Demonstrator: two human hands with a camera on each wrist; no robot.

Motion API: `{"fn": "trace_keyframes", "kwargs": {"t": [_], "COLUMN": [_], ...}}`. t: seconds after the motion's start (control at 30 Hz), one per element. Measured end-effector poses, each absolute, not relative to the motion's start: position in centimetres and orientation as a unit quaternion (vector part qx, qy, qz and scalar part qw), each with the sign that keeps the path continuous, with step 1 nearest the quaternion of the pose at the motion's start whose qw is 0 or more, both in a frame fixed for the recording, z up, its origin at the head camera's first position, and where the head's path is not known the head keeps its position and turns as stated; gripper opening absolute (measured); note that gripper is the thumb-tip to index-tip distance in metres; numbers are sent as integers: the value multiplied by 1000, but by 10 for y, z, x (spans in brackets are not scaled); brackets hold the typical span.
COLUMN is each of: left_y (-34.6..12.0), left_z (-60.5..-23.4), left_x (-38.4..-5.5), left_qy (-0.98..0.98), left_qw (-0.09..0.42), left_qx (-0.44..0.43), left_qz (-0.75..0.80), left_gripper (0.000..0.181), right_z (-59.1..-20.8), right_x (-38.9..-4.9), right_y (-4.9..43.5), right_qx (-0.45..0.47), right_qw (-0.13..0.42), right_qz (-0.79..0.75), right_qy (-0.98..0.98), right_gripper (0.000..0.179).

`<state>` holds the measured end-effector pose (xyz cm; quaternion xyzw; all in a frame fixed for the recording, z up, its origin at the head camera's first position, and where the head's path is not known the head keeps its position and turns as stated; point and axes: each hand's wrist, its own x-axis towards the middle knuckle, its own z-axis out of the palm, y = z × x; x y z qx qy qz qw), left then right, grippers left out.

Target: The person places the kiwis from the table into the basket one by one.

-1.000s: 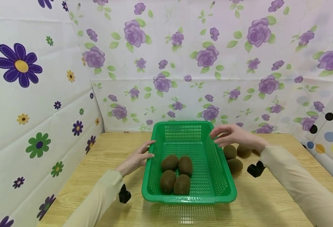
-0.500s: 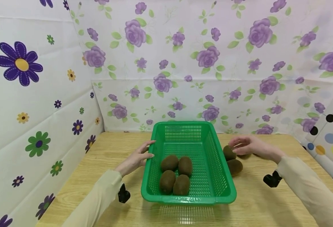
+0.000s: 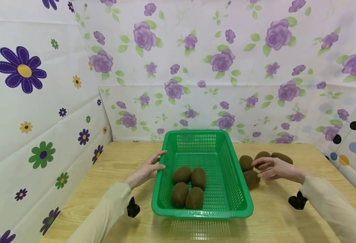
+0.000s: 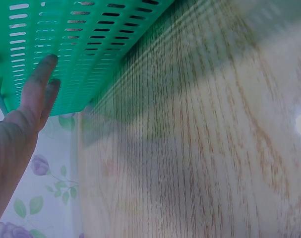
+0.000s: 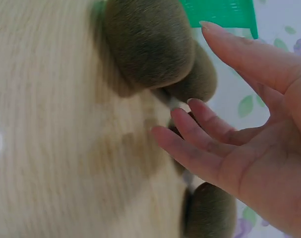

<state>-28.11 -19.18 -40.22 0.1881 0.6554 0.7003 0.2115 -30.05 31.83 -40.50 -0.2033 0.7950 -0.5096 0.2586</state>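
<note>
In the head view a green plastic basket [image 3: 203, 213] with slotted walls stands before me, with several brown kiwis [image 3: 179, 194] grouped at its near left. My left hand [image 3: 147, 170] rests at the basket's left rim. Its fingers lie nearly straight along the slotted outer wall [image 4: 76, 54] in the left wrist view. To the right of the basket my right hand [image 3: 276, 169] hovers by more loose kiwis, fingers spread and nothing between them. Closest to its fingertips is one kiwi [image 3: 251, 179], large in the right wrist view, with the thumb [image 5: 224, 42] held apart from it.
Beyond the right hand lie a kiwi [image 3: 245, 163] by the basket wall and a longer kiwi [image 3: 282, 157] toward the back. The wooden table [image 3: 129, 222] meets flowered sheeting [image 3: 196, 111] at the back and left. Dotted sheeting [image 3: 352, 146] hangs at the right.
My right hand has moved from over the basket's right rim outward and down to the kiwis beside it. The left hand and the basket have stayed in place.
</note>
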Motion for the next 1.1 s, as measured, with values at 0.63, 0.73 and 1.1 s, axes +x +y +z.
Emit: {"fn": "trace_keyframes", "kwargs": {"t": [0.63,0.73,1.1], "left_y": [-190,-190,-192], "left_z": [-401,-400,-401], "left_x": [-283,-282,-281], "left_qy": [654,659,664], "left_qw": [211,206,204], "left_qx": [185,180,180], "left_qz": [702,701,696], "left_gripper": [58,59,60], "right_z": [-431,-434,-440], "right_x": [-306,-306,-303], "right_y": [312,312,308], "right_qx": [-174,-188,-195], "right_qw": [282,274,251], "right_qz": [-557,-551,-548], "right_qy": [762,765,773], "right_gripper": [52,50,43]}}
